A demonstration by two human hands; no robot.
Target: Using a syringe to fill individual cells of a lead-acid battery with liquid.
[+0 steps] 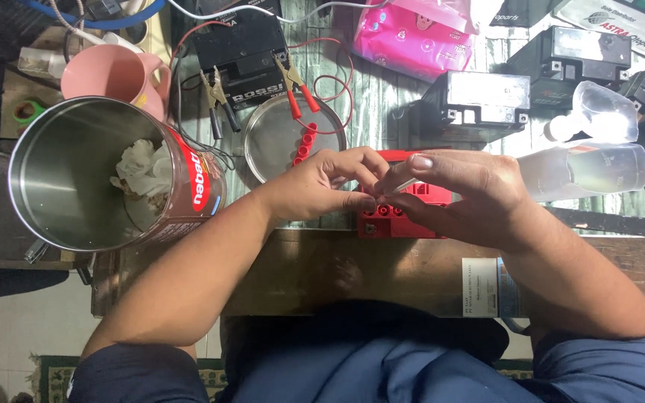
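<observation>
1. Centrally in frame, both hands meet over the red battery (404,213) on the table (300,276); left hand (322,183) pinches at its top, right hand (460,194) clamps a thin pale tool (406,183).
2. Risk, judged: a slip could knock loose caps; fingers hide the ports.
3. Nearby: round lid (278,138) holding red caps (304,144), clip leads (218,93), large tin (106,175) at left, clear bottle (591,168) crowding the right.
</observation>
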